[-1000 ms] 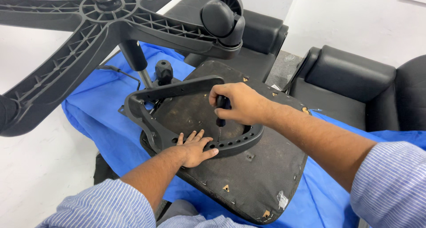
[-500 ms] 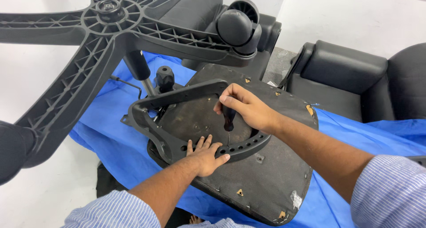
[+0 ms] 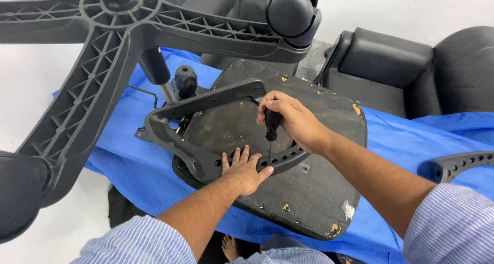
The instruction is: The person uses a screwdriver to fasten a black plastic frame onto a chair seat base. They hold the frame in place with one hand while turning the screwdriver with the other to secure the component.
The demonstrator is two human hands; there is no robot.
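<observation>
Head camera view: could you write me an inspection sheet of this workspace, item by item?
Surface: blue sheet spread over the work area, pale floor below.
Job's things: upturned chair seat lies underside up, black armrest frame resting on it, black-handled screwdriver held upright through the frame.
Clutter: second armrest piece at the right, black knob beside the seat.
Grippers: right hand grips the screwdriver; left hand presses flat on the frame.
Cables: nothing seen.
Surroundings: five-spoke chair base with castors overhead, black padded chair parts behind, a bare foot below.
</observation>
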